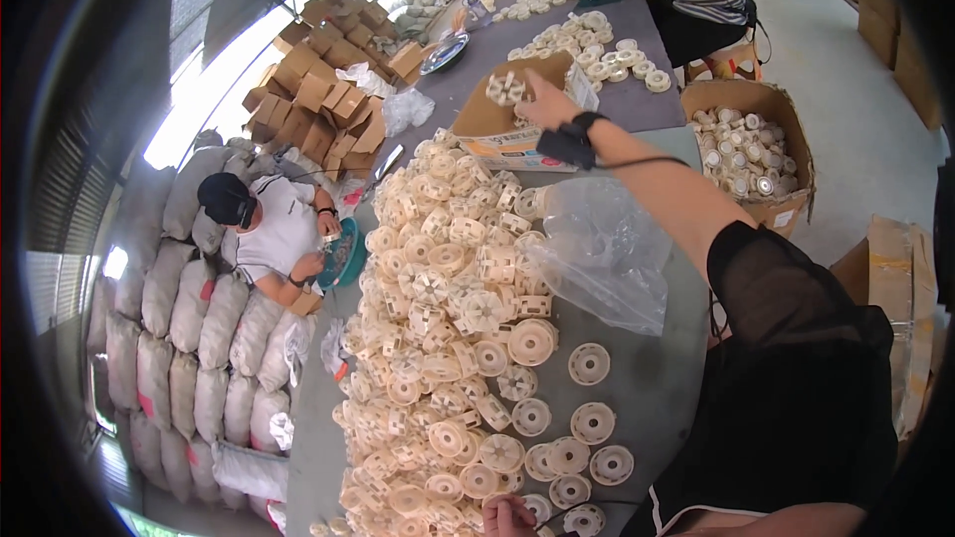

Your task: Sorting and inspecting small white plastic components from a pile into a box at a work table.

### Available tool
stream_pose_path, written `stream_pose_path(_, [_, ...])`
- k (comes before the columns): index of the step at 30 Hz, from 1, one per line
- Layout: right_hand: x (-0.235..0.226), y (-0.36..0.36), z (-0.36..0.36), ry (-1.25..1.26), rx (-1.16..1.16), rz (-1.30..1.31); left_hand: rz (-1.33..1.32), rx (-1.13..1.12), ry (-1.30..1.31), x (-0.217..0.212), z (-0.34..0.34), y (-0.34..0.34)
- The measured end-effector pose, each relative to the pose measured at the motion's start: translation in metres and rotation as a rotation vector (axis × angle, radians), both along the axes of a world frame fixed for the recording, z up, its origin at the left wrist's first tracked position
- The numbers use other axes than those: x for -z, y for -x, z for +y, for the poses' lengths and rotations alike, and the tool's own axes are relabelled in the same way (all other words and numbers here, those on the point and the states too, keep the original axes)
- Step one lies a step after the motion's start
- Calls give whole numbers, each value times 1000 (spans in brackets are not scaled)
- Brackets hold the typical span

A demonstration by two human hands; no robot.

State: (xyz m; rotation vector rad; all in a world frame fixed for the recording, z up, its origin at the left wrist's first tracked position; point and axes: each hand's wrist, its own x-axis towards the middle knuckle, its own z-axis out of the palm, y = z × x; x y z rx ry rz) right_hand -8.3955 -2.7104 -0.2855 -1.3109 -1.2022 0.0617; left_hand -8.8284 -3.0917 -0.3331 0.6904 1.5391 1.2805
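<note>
My right hand (545, 105) reaches far out and grips a cream-white round plastic part (505, 89), slotted around its rim, over an open cardboard box (480, 119). A dark device is strapped at that wrist. At the lower edge, my left hand (507, 517) lies by the near end of a large heap of similar cream plastic parts (438, 288). Its fingers are curled together and partly cut off by the frame, so what they hold is hidden. Several loose round parts (592, 423) lie flat on the grey table (647, 368) beside the heap.
A clear plastic bag (602, 259) lies under my right forearm. More parts (587, 45) cover the far table, and a carton (791, 99) of them stands at right. Across the table a person (274, 229) works over a teal basin (345, 257). Stacked sacks (214, 318) line the left.
</note>
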Motion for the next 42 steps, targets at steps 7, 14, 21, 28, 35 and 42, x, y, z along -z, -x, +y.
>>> stream_pose_path(7, [16, 53, -91, 337, -627, 731, -350, 136, -242, 14, 4, -5])
stream_pose_path(14, [45, 181, -301, 1080, -1552, 583, 193, 282, -460, -15, -6, -48])
stream_pose_path(21, [73, 229, -359, 1187, -1583, 591, 760, 709, -451, -14, -38, -55])
stream_pose_path(28, [102, 178, -311, 261, -699, -247, 541, 579, -359, 6, -83, -26])
stream_pose_path(35, [106, 129, -283, 251, -348, -371, 472, 545, -303, 15, -104, -26])
stream_pose_path(42, [104, 118, -263, 185, -141, -558, 605, 661, -393, 9, -105, -31])
